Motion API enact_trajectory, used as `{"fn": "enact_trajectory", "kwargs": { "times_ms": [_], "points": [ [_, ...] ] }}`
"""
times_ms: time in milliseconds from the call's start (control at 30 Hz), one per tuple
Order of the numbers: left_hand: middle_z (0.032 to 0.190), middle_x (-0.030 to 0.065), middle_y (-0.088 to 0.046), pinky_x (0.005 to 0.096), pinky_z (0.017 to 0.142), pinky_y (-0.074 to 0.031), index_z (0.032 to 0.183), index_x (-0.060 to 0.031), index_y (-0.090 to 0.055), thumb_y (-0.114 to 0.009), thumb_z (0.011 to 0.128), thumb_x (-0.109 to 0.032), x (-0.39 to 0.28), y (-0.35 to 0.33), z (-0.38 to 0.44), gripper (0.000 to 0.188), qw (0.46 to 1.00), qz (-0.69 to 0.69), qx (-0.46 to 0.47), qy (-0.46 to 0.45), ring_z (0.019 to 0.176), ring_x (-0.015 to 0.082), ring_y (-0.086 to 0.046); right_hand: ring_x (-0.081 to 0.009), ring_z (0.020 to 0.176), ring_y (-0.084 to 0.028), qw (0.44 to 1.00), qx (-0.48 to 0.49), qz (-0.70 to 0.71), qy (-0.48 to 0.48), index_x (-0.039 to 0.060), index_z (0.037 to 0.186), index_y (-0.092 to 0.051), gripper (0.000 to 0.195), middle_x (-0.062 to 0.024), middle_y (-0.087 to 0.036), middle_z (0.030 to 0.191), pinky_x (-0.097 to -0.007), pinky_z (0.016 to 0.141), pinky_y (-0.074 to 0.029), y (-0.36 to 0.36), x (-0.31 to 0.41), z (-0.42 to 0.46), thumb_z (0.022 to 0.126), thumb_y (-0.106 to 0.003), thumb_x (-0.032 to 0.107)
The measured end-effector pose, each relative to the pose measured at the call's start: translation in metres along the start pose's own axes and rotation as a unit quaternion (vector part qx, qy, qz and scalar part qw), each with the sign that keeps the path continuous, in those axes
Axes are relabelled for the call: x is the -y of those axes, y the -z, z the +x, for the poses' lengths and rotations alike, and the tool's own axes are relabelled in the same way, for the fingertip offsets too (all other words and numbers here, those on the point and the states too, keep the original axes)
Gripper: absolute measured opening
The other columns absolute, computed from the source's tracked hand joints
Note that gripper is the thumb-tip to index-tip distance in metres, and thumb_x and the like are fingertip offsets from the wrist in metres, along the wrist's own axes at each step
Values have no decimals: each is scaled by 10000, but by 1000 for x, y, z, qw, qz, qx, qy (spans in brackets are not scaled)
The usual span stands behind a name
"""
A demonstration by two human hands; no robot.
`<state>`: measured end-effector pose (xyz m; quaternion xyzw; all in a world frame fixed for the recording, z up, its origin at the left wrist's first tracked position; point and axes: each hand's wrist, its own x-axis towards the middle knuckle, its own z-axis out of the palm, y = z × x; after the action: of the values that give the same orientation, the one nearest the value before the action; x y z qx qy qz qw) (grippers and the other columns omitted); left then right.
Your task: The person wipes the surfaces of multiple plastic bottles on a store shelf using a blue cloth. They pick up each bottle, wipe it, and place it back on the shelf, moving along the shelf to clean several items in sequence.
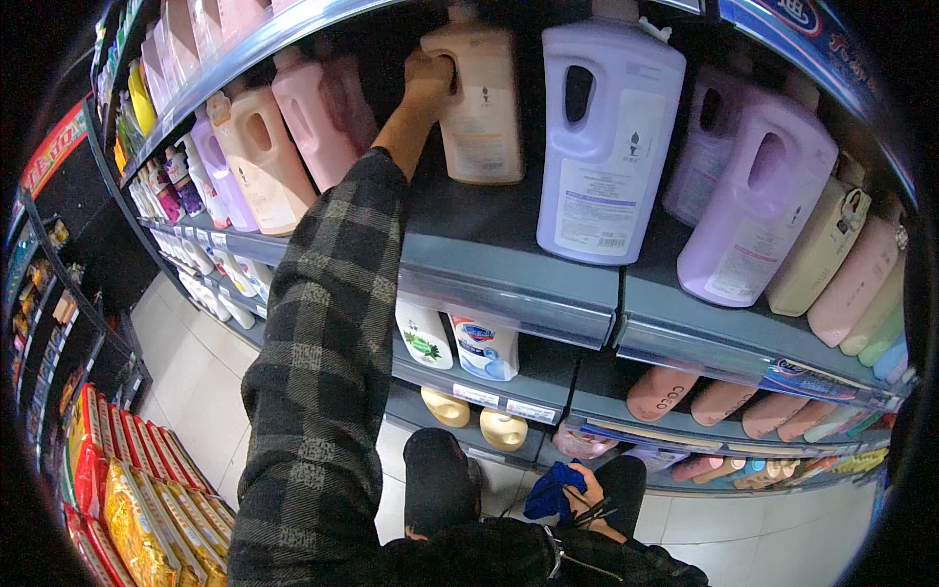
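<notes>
My left hand (431, 81) is on the upper shelf, its fingers hooked through the handle of a peach-coloured plastic bottle (480, 121). That bottle is slightly blurred and stands at the back of a dark shelf board (469, 213). To its right is a large lilac handled bottle (609, 139) with a white label. A pink handled bottle (312, 110) is left of my forearm, beside another peach bottle (268, 169). Low by my knee, my right hand (583, 499) clutches a dark blue cloth (550, 490).
Purple bottles (755, 198) line the upper shelf's right side. White bottles (484, 348) stand one shelf lower, above yellow bottles (504, 429). Clear shelf edging (506, 308) juts out before me. Stacked red and gold packages (139, 506) sit on the left, by the tiled floor (183, 352).
</notes>
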<state>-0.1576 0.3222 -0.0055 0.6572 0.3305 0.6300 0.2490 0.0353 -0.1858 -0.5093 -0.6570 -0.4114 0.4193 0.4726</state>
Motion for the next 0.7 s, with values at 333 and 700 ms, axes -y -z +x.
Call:
{"fn": "enact_trajectory", "kwargs": {
  "times_ms": [333,700],
  "points": [
    [1025,215,-629,376,675,-522,1127,-27,-570,-598,844,-188,-6,25,-4,327,978,180,49,-95,848,288,-640,-166,921,-576,996,40,48,59,28,1158,-545,345,-89,-606,1019,-281,842,-456,2,-18,-6,822,-626,40],
    [900,36,-663,227,664,-487,1043,-47,-665,-584,892,-123,-78,137,-174,187,920,164,-200,-294,756,80,-595,-116,674,-501,990,-5,-55,127,66,1175,-529,394,-30,-560,849,-257,610,-437,7,22,-31,799,-618,-10]
  ]
}}
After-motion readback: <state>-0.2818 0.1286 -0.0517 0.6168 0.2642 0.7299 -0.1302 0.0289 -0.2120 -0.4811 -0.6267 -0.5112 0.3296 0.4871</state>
